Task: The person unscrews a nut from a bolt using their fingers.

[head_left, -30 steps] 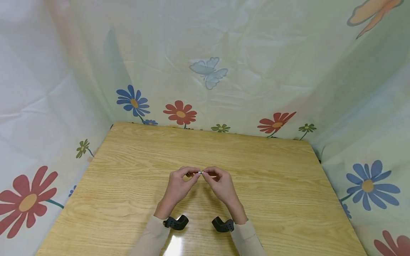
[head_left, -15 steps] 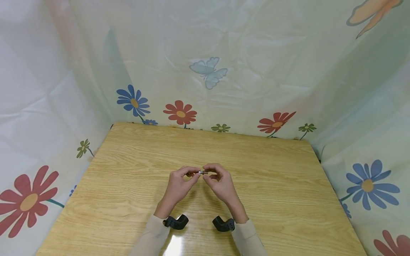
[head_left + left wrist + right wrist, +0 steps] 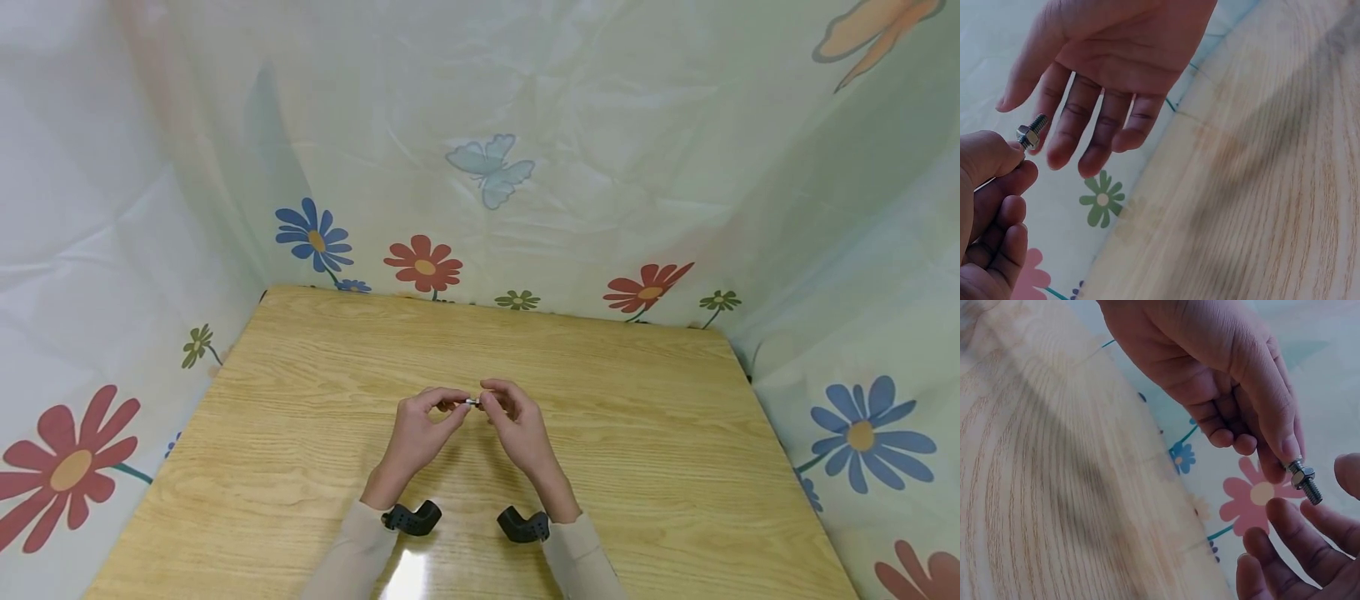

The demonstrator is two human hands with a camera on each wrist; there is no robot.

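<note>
Silvery metal catches the light: a small bolt (image 3: 1038,123) with a hex nut (image 3: 1026,135) on its thread, held above the middle of a wood-grained bench (image 3: 637,400). At 8 o'clock from it, the person's left hand (image 3: 423,429) pinches one end between thumb and forefinger, hiding that end; the threaded tip points towards 5 o'clock in the right wrist view. At 4 o'clock, the right hand (image 3: 519,427) holds nothing, its fingers loose and parted near the tip; whether they touch cannot be told. Flowered cloth (image 3: 585,167) hangs at 12 o'clock, beyond the bench. Both pieces look light, rigid and sturdy, but small and probably slippery; the nut's flat sides seem the surest hold.
</note>
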